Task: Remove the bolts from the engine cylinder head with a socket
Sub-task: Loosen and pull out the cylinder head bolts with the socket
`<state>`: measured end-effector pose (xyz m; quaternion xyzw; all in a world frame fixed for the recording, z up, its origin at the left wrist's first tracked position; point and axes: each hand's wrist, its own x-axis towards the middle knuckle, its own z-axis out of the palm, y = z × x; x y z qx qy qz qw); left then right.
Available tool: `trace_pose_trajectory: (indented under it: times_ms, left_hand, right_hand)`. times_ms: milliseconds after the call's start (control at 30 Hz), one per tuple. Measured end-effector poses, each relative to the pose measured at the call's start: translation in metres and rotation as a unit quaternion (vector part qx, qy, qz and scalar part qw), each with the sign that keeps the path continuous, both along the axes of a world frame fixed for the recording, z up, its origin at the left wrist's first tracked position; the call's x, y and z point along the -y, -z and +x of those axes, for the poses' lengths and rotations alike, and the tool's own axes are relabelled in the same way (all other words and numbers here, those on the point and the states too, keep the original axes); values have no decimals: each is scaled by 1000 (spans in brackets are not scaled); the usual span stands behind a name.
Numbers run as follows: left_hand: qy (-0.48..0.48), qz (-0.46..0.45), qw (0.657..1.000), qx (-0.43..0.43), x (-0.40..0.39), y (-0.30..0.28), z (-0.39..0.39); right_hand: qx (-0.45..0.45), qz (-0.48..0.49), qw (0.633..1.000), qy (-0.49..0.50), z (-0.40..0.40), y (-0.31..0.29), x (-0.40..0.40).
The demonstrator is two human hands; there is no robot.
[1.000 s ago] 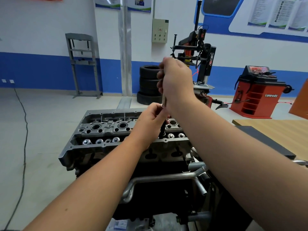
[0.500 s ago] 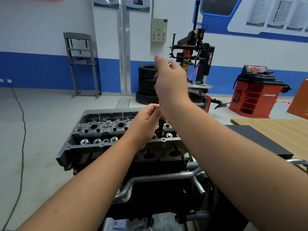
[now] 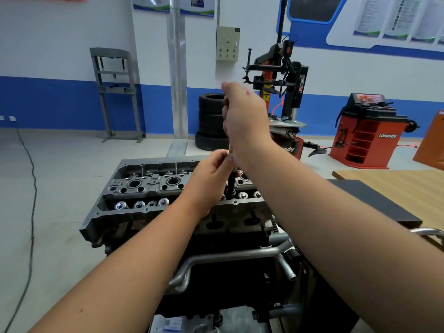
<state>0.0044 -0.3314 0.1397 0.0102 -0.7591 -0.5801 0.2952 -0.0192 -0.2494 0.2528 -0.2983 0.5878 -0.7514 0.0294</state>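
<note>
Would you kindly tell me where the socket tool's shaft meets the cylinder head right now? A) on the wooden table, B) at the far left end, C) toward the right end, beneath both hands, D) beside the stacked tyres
C: the dark shaft runs down from the right hand, past the left hand, into the right part of the cylinder head.

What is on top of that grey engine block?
The cylinder head, with round holes and shiny valve caps. A dark socket shaft stands upright on it, held by the left hand and right hand. The bolt is hidden.
</note>
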Motion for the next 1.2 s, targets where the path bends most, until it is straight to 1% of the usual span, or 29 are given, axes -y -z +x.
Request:
trace_pose_trajectory:
  times_ms: [33,67,133,167,200,267,300,367,433,533,567,633,667,700,733,767,800,833,867,933,1000,1033,1100,1133,1167,1200]
  left_hand:
    - [-3,-3,1000,-4,0,0,-1]
    - [-6,-4,1000,-9,0,1,-3]
    - [-7,6,1000,-24,0,2,-4]
    - [-6,15,999,-29,0,2,-4]
    - [-5,24,999,-28,0,3,-4]
    - [6,37,999,-18,1,2,-3]
    - [16,41,999,-12,2,2,-2]
    - [29,46,999,-2,4,2,-2]
    - [33,47,998,5,5,2,-1]
    - [29,41,999,2,4,1,0]
    - [24,37,999,-1,3,1,0]
    - [8,17,1000,-3,2,1,-2]
    - [1,8,1000,-4,2,1,-4]
    - [-4,9,1000,-6,1,2,-5]
    - [-7,18,1000,-9,1,2,-5]
    - [-9,31,999,-12,0,2,-5]
    - [-9,38,999,-14,1,2,-4]
    - [-8,35,999,-12,2,3,-4]
    - [-1,25,1000,-8,3,3,-3]
    - [19,23,1000,1,3,3,0]
    - [30,20,999,7,2,2,2]
    - [32,14,999,6,1,1,2]
    - [29,-1,1000,2,0,0,1]
    - [22,-9,1000,2,-1,-1,1]
    - [12,-16,1000,2,-1,-2,0]
    - [5,-12,1000,1,-1,-2,0]
  right_hand:
    - [-26,-4,998,54,5,3,3]
    - [-46,-11,995,87,6,4,6]
    - [-61,-15,993,96,3,2,7]
    - [-59,2,996,69,-2,-1,4]
    - [-41,25,999,12,-8,-4,0]
    - [30,41,990,-128,-20,-11,-9]
    - [51,39,984,-169,-25,-12,-12]
    - [52,41,977,-203,-26,-10,-14]
    - [47,41,978,-199,-24,-9,-13]
    - [54,0,986,-155,-16,-5,-7]
    - [44,-21,992,-113,-12,-4,-4]
    - [-17,-35,999,12,-5,2,3]
    - [-45,-29,997,55,-2,4,6]
    - [-54,-23,996,68,-2,4,7]
    - [-43,-18,998,47,-4,2,7]
    - [-22,-6,1000,-5,-8,-2,6]
    - [-1,14,997,-77,-12,-5,3]
    - [11,36,989,-143,-17,-9,-2]
    - [12,51,981,-185,-21,-10,-6]
    - [9,45,976,-212,-23,-9,-13]
    - [26,16,982,-187,-20,-5,-12]
    - [26,-5,989,-148,-15,-2,-8]
    - [-20,-42,999,-20,-3,5,2]
    - [-52,-55,996,38,3,8,6]
    - [-73,-56,993,69,6,10,9]
    - [-77,-51,993,72,5,9,10]
